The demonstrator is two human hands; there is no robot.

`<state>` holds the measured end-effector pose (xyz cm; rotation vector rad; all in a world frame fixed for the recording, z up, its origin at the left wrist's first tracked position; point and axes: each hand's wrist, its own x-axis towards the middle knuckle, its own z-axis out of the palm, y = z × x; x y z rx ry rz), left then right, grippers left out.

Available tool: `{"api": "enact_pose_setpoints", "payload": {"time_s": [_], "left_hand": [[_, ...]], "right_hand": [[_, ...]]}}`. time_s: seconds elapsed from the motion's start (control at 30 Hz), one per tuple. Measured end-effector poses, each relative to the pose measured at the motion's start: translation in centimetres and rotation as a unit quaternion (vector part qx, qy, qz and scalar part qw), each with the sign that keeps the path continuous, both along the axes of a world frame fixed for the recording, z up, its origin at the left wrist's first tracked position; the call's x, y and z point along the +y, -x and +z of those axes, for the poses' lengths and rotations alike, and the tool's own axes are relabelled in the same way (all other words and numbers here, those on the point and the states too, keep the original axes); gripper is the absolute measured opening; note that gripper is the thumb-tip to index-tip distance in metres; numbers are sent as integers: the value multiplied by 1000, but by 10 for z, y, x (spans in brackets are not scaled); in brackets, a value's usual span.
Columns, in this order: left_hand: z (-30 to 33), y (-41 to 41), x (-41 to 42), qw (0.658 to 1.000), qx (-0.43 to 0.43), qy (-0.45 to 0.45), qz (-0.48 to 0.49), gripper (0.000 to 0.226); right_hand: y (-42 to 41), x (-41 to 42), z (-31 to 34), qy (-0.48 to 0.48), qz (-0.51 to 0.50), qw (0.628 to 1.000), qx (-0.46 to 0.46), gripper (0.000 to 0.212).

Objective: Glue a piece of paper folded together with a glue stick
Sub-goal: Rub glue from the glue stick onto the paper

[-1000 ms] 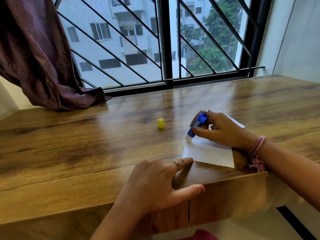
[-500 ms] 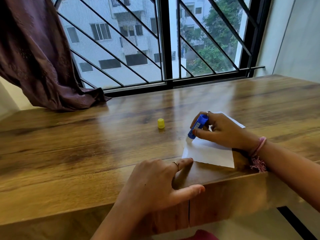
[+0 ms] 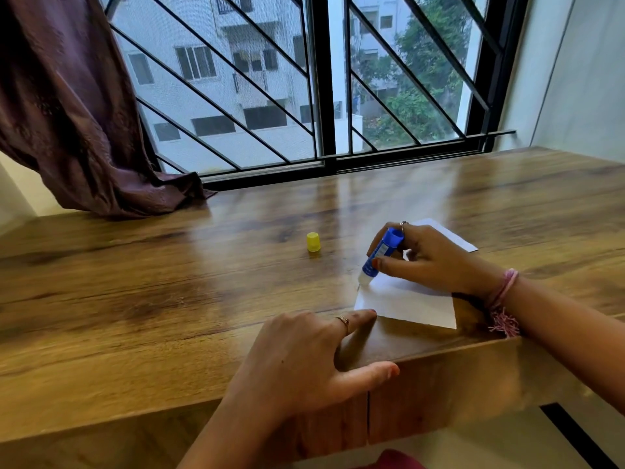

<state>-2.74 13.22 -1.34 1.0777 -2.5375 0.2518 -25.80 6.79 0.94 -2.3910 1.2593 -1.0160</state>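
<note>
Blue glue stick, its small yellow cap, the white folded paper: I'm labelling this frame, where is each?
Blue glue stick (image 3: 381, 253): head view, mid barrel.
Small yellow cap (image 3: 313, 241): head view, side wall.
White folded paper (image 3: 411, 304): head view, bare near flap.

Soft daylight is pouring through the window (image 3: 321, 79) at the top of the frame, glaring in pale streaks across the glossy bench (image 3: 169, 299) — the lower foreground is sitting dimmer. Wide-angle distortion is bending the edges; focus is staying fairly sharp throughout.

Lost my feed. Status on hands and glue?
Right hand grips glue stick, tip on paper corner. Left hand flat, fingertip at paper edge. Nothing obstructing.
</note>
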Motion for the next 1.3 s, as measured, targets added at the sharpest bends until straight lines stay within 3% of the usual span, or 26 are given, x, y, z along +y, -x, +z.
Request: {"api": "enact_pose_setpoints", "payload": {"time_s": [0.3,0.4,0.5,0.6,0.67,0.73,0.83,0.93,1.03,1.17,1.3], "left_hand": [[1,1,1,1000,7,-2,-1,78],[2,1,3,1000,15,-5,2,75],[3,1,5,1000,13,-3,8,76],[3,1,4,1000,18,-4,5,77],[3,1,4,1000,24,-6,1,77],[3,1,3,999,38,-10,-4,74],[1,0,2,998,64,-22,-12,72],[-1,1,1,996,79,-35,-16,66],[-2,3,1,995,88,-42,-4,61],[-2,4,-3,992,119,-34,36,58],[-1,10,-3,984,155,-20,85,46]], "right_hand": [[0,-2,-2,11,-44,999,8,15],[7,-6,4,-24,-77,987,-142,18],[18,-4,13,-102,-49,926,-361,9],[29,10,15,-195,19,861,-469,15],[36,24,10,-253,60,843,-471,26],[38,40,2,-294,72,854,-424,39],[32,56,-5,-273,35,896,-349,33],[20,65,-2,-257,6,902,-347,36],[4,71,-1,-262,-17,886,-383,39],[-14,74,-4,-245,-59,874,-416,16],[-24,75,-6,-254,-70,823,-502,13]]}}
